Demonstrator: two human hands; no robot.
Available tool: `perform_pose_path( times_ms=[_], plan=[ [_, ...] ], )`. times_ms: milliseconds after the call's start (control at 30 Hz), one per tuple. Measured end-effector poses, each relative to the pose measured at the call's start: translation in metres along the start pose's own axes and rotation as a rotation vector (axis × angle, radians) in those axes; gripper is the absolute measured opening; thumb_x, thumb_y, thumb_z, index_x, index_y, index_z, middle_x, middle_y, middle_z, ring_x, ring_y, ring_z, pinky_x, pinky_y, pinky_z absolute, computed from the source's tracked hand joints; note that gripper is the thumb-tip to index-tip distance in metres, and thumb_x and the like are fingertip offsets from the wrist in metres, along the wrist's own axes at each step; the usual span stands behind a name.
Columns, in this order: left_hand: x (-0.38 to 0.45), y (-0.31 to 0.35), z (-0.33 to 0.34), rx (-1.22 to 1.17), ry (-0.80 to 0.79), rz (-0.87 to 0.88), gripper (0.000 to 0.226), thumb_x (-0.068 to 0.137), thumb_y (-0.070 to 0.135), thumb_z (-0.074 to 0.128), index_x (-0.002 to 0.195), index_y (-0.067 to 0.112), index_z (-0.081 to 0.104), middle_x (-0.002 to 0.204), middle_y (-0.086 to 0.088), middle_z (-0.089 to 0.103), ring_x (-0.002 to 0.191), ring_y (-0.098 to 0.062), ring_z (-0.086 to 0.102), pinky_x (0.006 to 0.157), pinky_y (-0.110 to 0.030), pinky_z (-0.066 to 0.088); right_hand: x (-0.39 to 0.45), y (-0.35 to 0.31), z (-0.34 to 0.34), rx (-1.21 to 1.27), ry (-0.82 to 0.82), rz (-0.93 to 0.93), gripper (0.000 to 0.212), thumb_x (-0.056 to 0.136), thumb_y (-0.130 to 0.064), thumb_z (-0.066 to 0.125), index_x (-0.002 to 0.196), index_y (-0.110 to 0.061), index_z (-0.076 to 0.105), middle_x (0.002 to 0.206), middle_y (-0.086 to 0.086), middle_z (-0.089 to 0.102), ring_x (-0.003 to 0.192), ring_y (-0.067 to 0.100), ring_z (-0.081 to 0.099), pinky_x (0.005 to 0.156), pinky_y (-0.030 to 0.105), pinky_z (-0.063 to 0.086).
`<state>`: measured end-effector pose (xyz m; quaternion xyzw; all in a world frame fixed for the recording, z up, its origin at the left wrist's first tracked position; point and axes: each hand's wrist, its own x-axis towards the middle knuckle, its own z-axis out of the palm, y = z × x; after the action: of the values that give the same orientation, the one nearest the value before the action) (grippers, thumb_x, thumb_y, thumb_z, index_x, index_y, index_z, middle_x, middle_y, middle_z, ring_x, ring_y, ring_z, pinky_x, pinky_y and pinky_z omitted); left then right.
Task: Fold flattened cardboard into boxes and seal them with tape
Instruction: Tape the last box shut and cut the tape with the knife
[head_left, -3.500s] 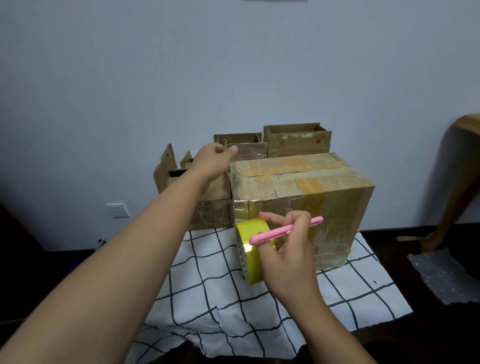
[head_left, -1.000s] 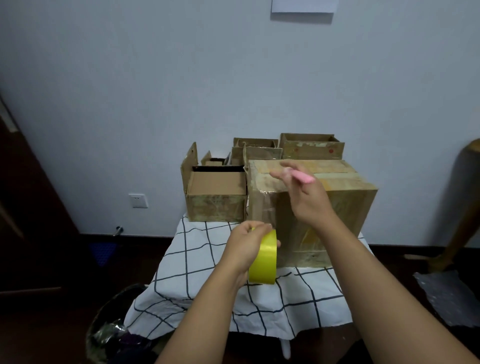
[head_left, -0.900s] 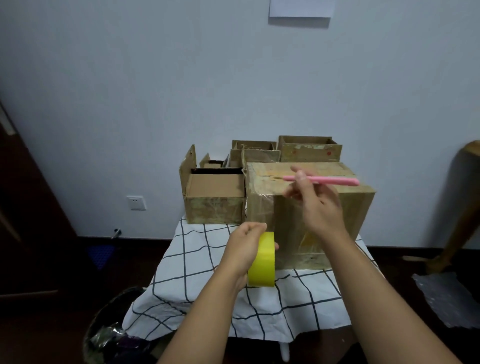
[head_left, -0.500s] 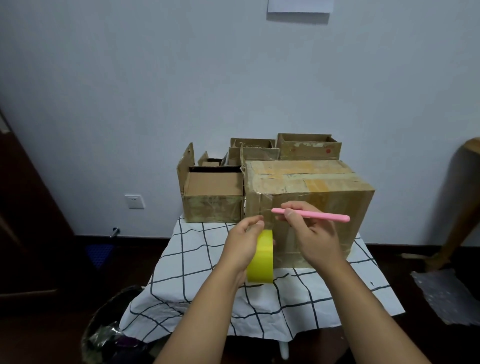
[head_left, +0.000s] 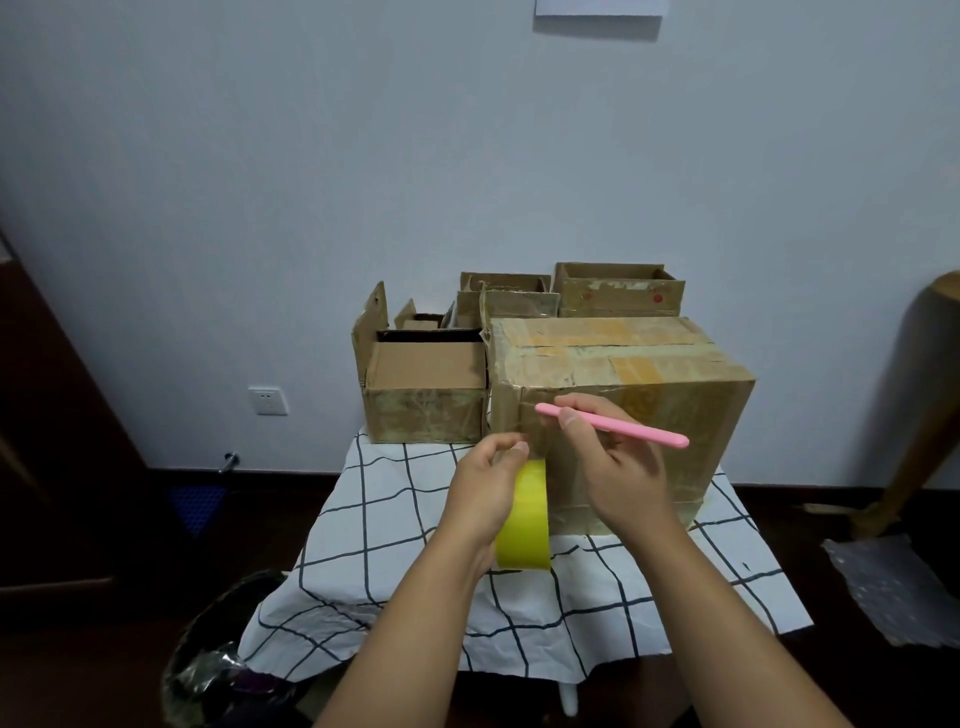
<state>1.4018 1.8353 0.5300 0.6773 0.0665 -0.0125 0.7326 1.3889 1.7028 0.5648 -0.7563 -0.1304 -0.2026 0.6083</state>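
A large closed cardboard box (head_left: 670, 374), taped over its top, stands on a small table under a white cloth with a black grid (head_left: 395, 525). My left hand (head_left: 483, 493) grips a yellow tape roll (head_left: 524, 519) upright in front of the box's near left corner, thumb and forefinger pinched at the roll's top. My right hand (head_left: 618, 473) holds a pink pen-shaped cutter (head_left: 623, 428) level across the box's front face, just right of the roll.
An open cardboard box (head_left: 426, 395) sits left of the big one, with smaller open boxes (head_left: 618, 291) behind against the wall. A bin with a black bag (head_left: 218, 665) stands at the lower left. A wooden leg (head_left: 914, 415) and crumpled plastic (head_left: 893, 587) are at the right.
My right hand came down from the top of the box to its front face with the pink cutter. My left hand raised its fingers to the top of the roll.
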Motion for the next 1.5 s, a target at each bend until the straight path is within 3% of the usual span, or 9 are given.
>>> perform_pose_path(
  times_ms=[367, 500, 567, 667, 867, 1133, 1267, 1433, 1500],
  plan=[
    [-0.004, 0.008, 0.000, -0.001, -0.001, -0.008, 0.011, 0.088, 0.037, 0.065, 0.085, 0.031, 0.073, 0.099, -0.007, 0.074, 0.102, -0.030, 0.067, 0.100, -0.055, 0.049, 0.004, -0.002, -0.001, -0.105, 0.111, -0.049, 0.012, 0.095, -0.018, 0.062, 0.092, -0.028, 0.068, 0.082, -0.005, 0.072, 0.076, 0.007, 0.066, 0.067, 0.028, 0.054],
    [-0.004, 0.010, -0.001, -0.061, -0.040, -0.054, 0.011, 0.099, 0.021, 0.058, 0.095, 0.015, 0.065, 0.075, -0.014, 0.073, 0.072, -0.026, 0.067, 0.077, -0.041, 0.053, 0.002, 0.000, -0.008, -0.129, 0.278, -0.071, 0.017, 0.095, -0.023, 0.060, 0.086, -0.036, 0.066, 0.073, -0.005, 0.071, 0.066, 0.009, 0.067, 0.059, 0.037, 0.055],
    [-0.005, 0.010, -0.003, -0.057, -0.051, -0.057, 0.011, 0.099, 0.021, 0.057, 0.097, 0.014, 0.065, 0.076, -0.015, 0.074, 0.072, -0.027, 0.067, 0.076, -0.042, 0.051, 0.001, -0.001, -0.011, -0.151, 0.325, -0.197, 0.012, 0.097, -0.028, 0.056, 0.101, -0.030, 0.067, 0.077, -0.002, 0.073, 0.065, 0.006, 0.067, 0.056, 0.026, 0.055],
    [-0.004, 0.009, -0.003, -0.026, -0.033, -0.039, 0.012, 0.099, 0.021, 0.057, 0.095, 0.015, 0.067, 0.075, -0.006, 0.074, 0.070, -0.020, 0.066, 0.074, -0.036, 0.049, 0.010, -0.005, -0.007, -0.297, 0.149, -0.327, 0.024, 0.097, -0.037, 0.049, 0.118, -0.030, 0.059, 0.084, 0.001, 0.070, 0.066, 0.011, 0.065, 0.057, 0.025, 0.054],
    [-0.008, 0.012, -0.001, 0.021, -0.027, -0.041, 0.014, 0.099, 0.021, 0.057, 0.093, 0.016, 0.069, 0.092, -0.013, 0.073, 0.078, -0.020, 0.067, 0.086, -0.040, 0.051, 0.047, 0.003, 0.009, -0.621, -0.096, -0.332, 0.009, 0.096, -0.028, 0.060, 0.103, -0.023, 0.059, 0.104, 0.001, 0.072, 0.093, 0.025, 0.065, 0.076, 0.038, 0.053],
    [-0.017, 0.010, -0.025, 0.146, -0.074, -0.071, 0.012, 0.100, 0.017, 0.056, 0.094, 0.011, 0.065, 0.082, -0.019, 0.073, 0.057, -0.020, 0.068, 0.071, -0.039, 0.053, 0.054, 0.008, 0.007, -0.687, -0.145, -0.293, 0.011, 0.096, -0.031, 0.058, 0.098, -0.034, 0.047, 0.104, 0.001, 0.074, 0.094, 0.028, 0.066, 0.079, 0.046, 0.056],
    [-0.020, 0.008, -0.040, 0.093, -0.010, -0.069, 0.010, 0.098, 0.017, 0.059, 0.096, 0.010, 0.065, 0.080, -0.019, 0.073, 0.057, -0.023, 0.067, 0.068, -0.038, 0.051, 0.053, 0.002, 0.007, -0.681, -0.159, -0.271, 0.011, 0.095, -0.031, 0.063, 0.098, -0.025, 0.055, 0.105, 0.001, 0.074, 0.093, 0.026, 0.067, 0.081, 0.043, 0.055],
    [-0.015, 0.009, -0.052, 0.026, 0.058, -0.026, 0.012, 0.094, 0.031, 0.063, 0.095, 0.021, 0.068, 0.083, -0.015, 0.075, 0.090, -0.036, 0.070, 0.094, -0.055, 0.052, 0.055, -0.006, 0.012, -0.744, -0.171, -0.339, 0.017, 0.093, -0.032, 0.066, 0.100, -0.018, 0.059, 0.088, -0.001, 0.069, 0.077, 0.022, 0.061, 0.074, 0.040, 0.052],
    [-0.013, 0.009, -0.053, -0.006, 0.088, -0.002, 0.011, 0.097, 0.025, 0.061, 0.096, 0.016, 0.067, 0.077, -0.015, 0.075, 0.083, -0.033, 0.072, 0.090, -0.050, 0.053, 0.056, -0.008, 0.014, -0.771, -0.169, -0.386, 0.016, 0.093, -0.030, 0.067, 0.103, -0.019, 0.061, 0.088, -0.002, 0.069, 0.079, 0.024, 0.061, 0.075, 0.040, 0.051]
  ],
)
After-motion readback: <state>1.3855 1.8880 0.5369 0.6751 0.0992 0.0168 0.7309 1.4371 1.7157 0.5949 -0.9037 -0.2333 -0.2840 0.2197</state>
